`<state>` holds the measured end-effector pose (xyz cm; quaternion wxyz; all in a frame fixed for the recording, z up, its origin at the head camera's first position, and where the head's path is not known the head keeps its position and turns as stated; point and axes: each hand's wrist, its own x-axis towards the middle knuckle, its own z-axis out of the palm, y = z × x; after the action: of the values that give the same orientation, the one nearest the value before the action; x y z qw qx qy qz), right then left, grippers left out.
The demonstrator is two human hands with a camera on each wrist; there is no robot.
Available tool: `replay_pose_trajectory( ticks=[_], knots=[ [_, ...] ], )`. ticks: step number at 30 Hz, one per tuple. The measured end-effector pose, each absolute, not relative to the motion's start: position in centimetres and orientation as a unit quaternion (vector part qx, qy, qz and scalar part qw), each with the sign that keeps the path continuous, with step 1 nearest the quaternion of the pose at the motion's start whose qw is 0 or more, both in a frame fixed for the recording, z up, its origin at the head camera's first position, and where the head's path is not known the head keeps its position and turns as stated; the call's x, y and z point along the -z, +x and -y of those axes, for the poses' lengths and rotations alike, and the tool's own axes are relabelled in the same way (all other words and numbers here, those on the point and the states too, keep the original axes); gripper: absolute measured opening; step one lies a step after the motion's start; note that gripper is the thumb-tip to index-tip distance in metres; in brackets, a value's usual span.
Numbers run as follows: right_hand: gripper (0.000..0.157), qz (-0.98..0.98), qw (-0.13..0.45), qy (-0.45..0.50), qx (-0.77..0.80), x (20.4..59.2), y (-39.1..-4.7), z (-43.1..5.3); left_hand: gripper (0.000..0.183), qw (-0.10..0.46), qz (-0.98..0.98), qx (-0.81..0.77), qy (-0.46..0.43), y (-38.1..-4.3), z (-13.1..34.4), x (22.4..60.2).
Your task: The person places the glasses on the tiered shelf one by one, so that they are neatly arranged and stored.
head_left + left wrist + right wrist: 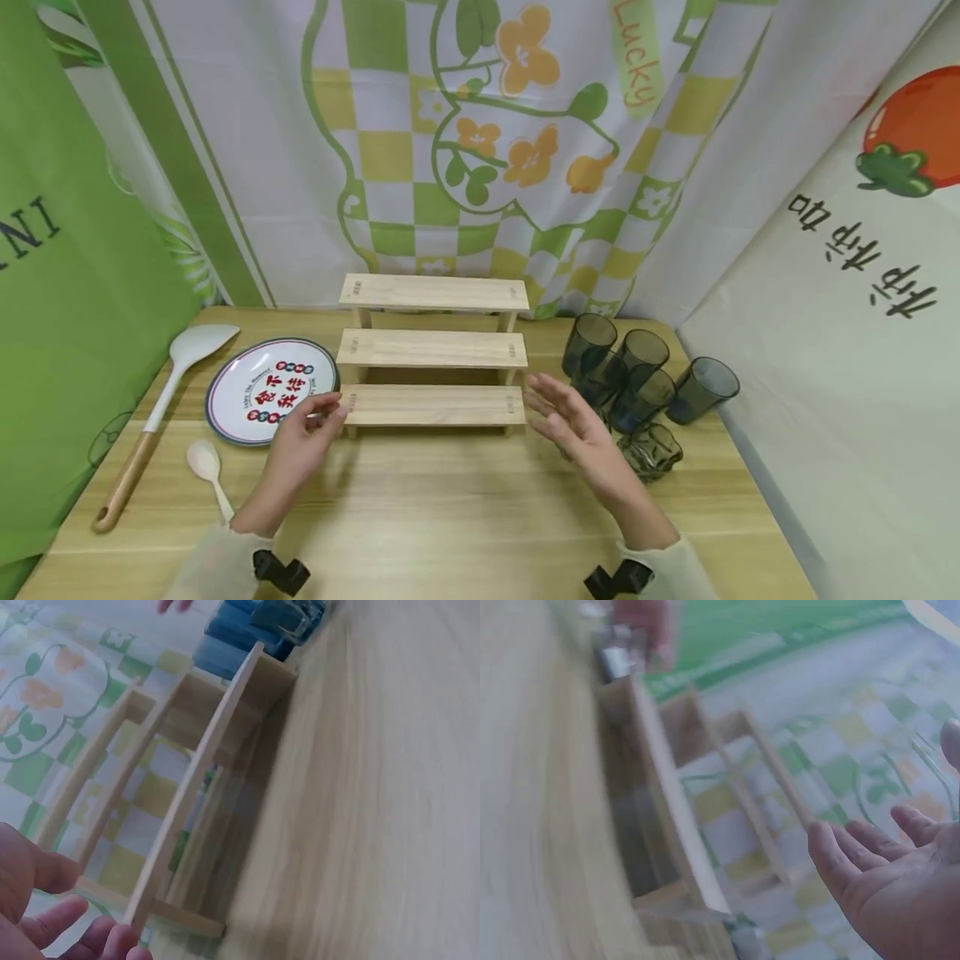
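A three-tier wooden step rack (433,348) stands at the back middle of the table. My left hand (302,440) is at the left end of its lowest step, fingers loosely bent; in the left wrist view the fingers (96,937) are close to the step's end, and I cannot tell whether they touch. My right hand (576,427) is held just beyond the rack's right end, palm turned inward. The right wrist view shows its fingers (855,844) relaxed and apart, with nothing held. Both hands hold nothing that I can see.
Left on the wooden table (420,517) lie a white plate (258,417) with printed characters, a white spatula (161,400) with wooden handle and a small cream spoon (212,477). Several dark tumblers (702,390) and a wavy glass (651,452) stand at the right. A patterned curtain (390,192) hangs behind.
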<state>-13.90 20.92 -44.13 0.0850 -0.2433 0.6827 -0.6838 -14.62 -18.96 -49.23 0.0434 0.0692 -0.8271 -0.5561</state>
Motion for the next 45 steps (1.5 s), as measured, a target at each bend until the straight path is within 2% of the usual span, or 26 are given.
replay_pose_trajectory(
  ticks=[7,11,16,24,37,40,45],
  knots=[
    [0.046,-0.602,0.078,-0.218,0.764,43.5,-12.9,-24.1,0.037,0.049,0.829,0.553,0.068,-14.6,19.5,50.2],
    [0.045,-0.633,0.028,-0.179,0.753,44.1,-12.3,-25.0,0.037,0.05,0.834,0.545,0.067,-14.8,19.7,50.6],
    [0.048,-0.697,-0.013,-0.103,0.709,45.1,-11.8,-25.5,0.037,0.023,0.817,0.57,0.081,-14.7,19.8,51.0],
    [0.05,-0.756,-0.012,-0.041,0.654,45.9,-11.9,-25.6,0.037,0.007,0.776,0.624,0.091,-15.5,19.6,51.1],
    [0.051,-0.763,-0.016,0.004,0.646,47.3,-11.7,-25.4,0.044,-0.01,0.755,0.647,0.105,-16.0,19.5,51.5],
    [0.056,-0.766,-0.016,0.01,0.643,48.3,-11.8,-25.2,0.045,-0.014,0.755,0.648,0.099,-15.9,19.5,51.5],
    [0.076,-0.78,-0.012,0.003,0.625,50.5,-12.8,-24.6,0.045,-0.017,0.758,0.644,0.101,-15.8,19.4,51.4]
  ],
)
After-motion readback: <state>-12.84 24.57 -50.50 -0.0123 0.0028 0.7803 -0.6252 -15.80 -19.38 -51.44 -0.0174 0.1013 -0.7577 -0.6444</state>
